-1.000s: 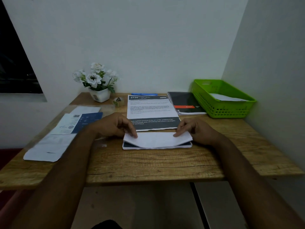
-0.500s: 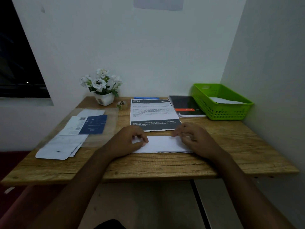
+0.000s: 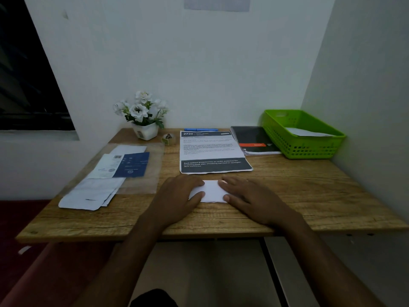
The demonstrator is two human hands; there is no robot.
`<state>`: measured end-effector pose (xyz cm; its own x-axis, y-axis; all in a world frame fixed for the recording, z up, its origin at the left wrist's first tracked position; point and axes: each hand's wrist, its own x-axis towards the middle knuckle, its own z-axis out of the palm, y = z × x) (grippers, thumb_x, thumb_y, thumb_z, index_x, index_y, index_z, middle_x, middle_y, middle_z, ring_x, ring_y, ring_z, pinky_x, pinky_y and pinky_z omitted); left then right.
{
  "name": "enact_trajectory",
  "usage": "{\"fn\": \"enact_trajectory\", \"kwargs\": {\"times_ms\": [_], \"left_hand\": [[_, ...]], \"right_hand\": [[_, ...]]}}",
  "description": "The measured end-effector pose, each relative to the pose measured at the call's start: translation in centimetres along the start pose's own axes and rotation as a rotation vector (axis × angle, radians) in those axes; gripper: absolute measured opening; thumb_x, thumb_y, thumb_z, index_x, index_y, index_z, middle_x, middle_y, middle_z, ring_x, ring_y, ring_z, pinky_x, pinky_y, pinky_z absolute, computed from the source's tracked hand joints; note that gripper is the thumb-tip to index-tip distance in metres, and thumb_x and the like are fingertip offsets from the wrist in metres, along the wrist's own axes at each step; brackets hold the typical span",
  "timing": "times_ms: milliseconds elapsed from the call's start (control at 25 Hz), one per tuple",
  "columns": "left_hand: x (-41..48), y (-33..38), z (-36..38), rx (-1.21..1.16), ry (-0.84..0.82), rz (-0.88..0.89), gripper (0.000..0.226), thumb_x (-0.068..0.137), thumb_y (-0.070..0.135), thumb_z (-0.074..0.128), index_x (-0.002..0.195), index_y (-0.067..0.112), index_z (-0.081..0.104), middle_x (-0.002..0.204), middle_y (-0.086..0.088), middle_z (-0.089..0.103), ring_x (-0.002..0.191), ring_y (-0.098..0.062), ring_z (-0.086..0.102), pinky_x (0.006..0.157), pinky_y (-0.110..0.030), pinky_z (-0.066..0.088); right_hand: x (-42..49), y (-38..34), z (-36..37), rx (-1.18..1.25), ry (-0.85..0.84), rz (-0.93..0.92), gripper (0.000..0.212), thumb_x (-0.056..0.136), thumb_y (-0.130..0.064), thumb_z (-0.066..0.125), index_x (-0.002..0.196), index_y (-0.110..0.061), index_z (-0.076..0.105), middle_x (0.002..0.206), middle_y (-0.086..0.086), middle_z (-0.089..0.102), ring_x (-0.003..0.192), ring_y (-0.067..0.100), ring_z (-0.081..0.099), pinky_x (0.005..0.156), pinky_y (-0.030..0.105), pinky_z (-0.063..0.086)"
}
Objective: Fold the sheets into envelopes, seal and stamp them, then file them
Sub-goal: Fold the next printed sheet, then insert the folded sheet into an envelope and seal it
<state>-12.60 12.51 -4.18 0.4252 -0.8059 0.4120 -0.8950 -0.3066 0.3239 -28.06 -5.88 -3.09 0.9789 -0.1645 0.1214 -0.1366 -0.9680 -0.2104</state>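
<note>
The folded white sheet (image 3: 211,191) lies flat on the wooden desk (image 3: 309,196), near the front edge and in the middle. The left hand (image 3: 177,196) presses on its left end and the right hand (image 3: 247,196) on its right end, both with fingers straight and palm down, holding nothing. Half a second ago the hands were further apart and more of the sheet could be seen; now they have come closer and only the middle strip shows between them. One second ago the upper flap was still raised; now it is down.

At the back right stands a green basket (image 3: 309,149) with one white paper (image 3: 307,132) lying in it. At the back left a small white pot (image 3: 145,131) holds white flowers (image 3: 140,109).

Just behind the hands lies a printed page (image 3: 212,151), with a blue pen (image 3: 201,129) behind it and a black notebook (image 3: 252,138) beside it on the right. A tape roll (image 3: 168,138) sits between the pot and the page. On the left, a clear plastic film (image 3: 141,180) carries a blue booklet (image 3: 132,165) and loose white papers (image 3: 93,193). The walls are white, with a dark window (image 3: 28,85) at the left.
</note>
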Motion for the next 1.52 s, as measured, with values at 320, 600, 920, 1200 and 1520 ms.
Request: {"fn": "enact_trajectory", "kwargs": {"times_ms": [320,600,920,1200,1520], "left_hand": [[0.0,0.4,-0.4,-0.005,0.049,-0.080,0.031,0.093,0.031,0.052,0.123,0.025,0.059,0.128,0.004,0.060,0.115,-0.012,0.052,0.095,-0.029,0.038],[-0.1,0.3,-0.5,-0.065,0.063,-0.130,0.029,0.091,0.029,0.057,0.119,0.022,0.062,0.123,0.001,0.062,0.111,-0.013,0.053,0.090,-0.024,0.038],[-0.1,0.8,-1.2,-0.132,0.095,-0.146,0.024,0.090,0.026,0.059,0.112,0.020,0.066,0.115,0.000,0.066,0.106,-0.012,0.056,0.089,-0.029,0.045],[-1.2,0.7,-2.0,-0.192,0.242,-0.181,0.016,0.087,0.026,0.061,0.099,0.021,0.071,0.097,0.004,0.069,0.083,-0.006,0.056,0.071,-0.026,0.046],[-2.9,-1.5,-3.5,-0.076,0.370,-0.277,0.012,0.086,0.019,0.061,0.093,0.015,0.070,0.087,0.000,0.068,0.079,-0.009,0.057,0.071,-0.028,0.049]], "right_hand": [[-4.5,5.1,-2.5,0.079,-0.094,0.110,0.047,0.105,-0.037,0.028,0.149,-0.046,0.017,0.161,-0.018,0.007,0.145,-0.005,0.003,0.121,0.031,0.001],[-4.7,5.5,-2.2,0.318,0.121,0.174,0.038,0.100,-0.030,0.048,0.137,-0.038,0.050,0.149,-0.018,0.040,0.135,0.003,0.037,0.110,0.028,0.031],[-2.3,2.0,-1.8,0.253,0.417,0.171,0.022,0.096,-0.028,0.054,0.114,-0.032,0.066,0.117,-0.014,0.066,0.111,0.005,0.055,0.104,0.050,0.037],[2.3,-3.9,0.1,0.280,0.424,0.008,0.018,0.094,-0.034,0.054,0.108,-0.036,0.067,0.115,-0.020,0.065,0.107,-0.007,0.046,0.107,0.037,0.029],[7.2,-11.3,2.0,0.272,0.383,-0.072,0.008,0.089,-0.036,0.059,0.092,-0.034,0.065,0.098,-0.016,0.067,0.099,0.002,0.054,0.102,0.034,0.028]]}}
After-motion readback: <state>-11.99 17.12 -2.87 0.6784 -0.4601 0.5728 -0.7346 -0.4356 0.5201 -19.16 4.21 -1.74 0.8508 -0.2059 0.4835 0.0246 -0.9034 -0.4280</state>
